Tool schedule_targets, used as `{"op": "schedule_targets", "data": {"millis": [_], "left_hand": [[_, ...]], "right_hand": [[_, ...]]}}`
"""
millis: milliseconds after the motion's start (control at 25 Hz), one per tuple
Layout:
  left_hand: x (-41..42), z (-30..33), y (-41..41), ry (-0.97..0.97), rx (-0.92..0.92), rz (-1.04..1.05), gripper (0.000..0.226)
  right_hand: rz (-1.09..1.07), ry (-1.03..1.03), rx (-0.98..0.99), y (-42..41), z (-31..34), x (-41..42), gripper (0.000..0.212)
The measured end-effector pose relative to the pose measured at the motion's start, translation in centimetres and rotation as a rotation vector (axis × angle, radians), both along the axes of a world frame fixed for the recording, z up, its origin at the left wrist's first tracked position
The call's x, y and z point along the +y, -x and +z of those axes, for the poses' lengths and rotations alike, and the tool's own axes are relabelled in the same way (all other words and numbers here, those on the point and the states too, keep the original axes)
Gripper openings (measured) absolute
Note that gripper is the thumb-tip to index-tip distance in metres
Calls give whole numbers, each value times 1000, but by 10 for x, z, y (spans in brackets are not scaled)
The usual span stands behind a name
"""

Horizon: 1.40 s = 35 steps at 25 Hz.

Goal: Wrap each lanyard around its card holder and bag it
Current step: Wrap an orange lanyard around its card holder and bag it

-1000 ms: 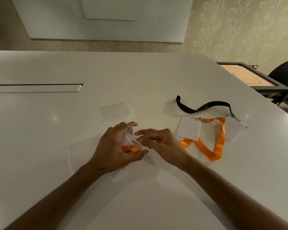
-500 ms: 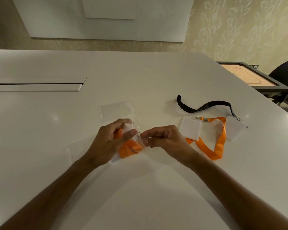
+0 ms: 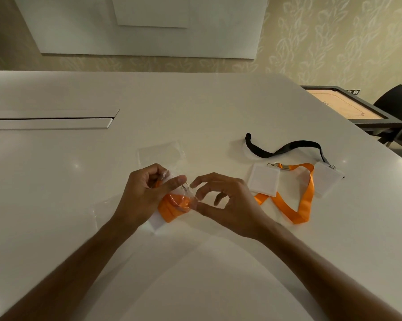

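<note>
head view: a card holder (image 3: 157, 222) wound with orange lanyard (image 3: 173, 206) is gripped by the left hand (image 3: 144, 195), while clear bag film (image 3: 191, 199) is pinched by the right hand (image 3: 230, 205).

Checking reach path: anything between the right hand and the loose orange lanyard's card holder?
Head view: bare white table only between the right hand and the white square card holder clipped to the loose orange lanyard.

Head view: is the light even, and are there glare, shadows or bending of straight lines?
Head view: dim, warm light; small glare spots on the glossy white table; soft forearm shadows under the left hand and right hand; wide-angle lens bows the table's far edge; forearms slightly blurred.
</note>
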<state>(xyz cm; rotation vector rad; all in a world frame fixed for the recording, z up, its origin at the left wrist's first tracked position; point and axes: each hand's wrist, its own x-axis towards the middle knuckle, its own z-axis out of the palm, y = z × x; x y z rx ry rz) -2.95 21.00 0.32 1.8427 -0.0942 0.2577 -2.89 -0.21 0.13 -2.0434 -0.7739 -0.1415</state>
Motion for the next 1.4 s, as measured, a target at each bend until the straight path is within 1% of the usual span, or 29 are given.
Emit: {"op": "schedule_targets", "data": {"millis": [80,200,320,400,560,760,920,1000,1160,1280,1320,1400], "left_hand": [[2,4,0,34,33,-22,41],[9,12,-2,122,98,-130,30],[12,13,-2,144,67,-185,24],[9,12,-1,169,36,-166,21],[1,10,1,229,38,-123,23],[-1,6,0,280,85,-48,26],[-3,2,2,273,88,-43,22],[-5,2,3,278,78,-53,18],[1,7,0,310,36,-48,17],[6,9,-3,343,-4,-26,20],[7,10,-4,321,-19,-18,15],[9,10,-4,253,-52,-8,7]], "right_hand": [[-26,-8,-49,-2,-2,0,11],[-116,-40,-168,-3,-5,0,7],[-207,-116,-297,-2,-6,1,8],[-205,-159,-344,-2,-6,3,7],[-119,-156,-316,-4,-4,3,9],[-67,13,-218,-9,-5,0,12],[-26,147,-215,-9,-4,-3,8],[-31,157,-209,-6,-6,-2,9],[-71,-50,-124,-5,-6,2,7],[-149,-165,-67,-6,-5,1,7],[-161,-204,-61,-6,-5,0,8],[-169,-267,-72,-4,-2,-1,19]]}}
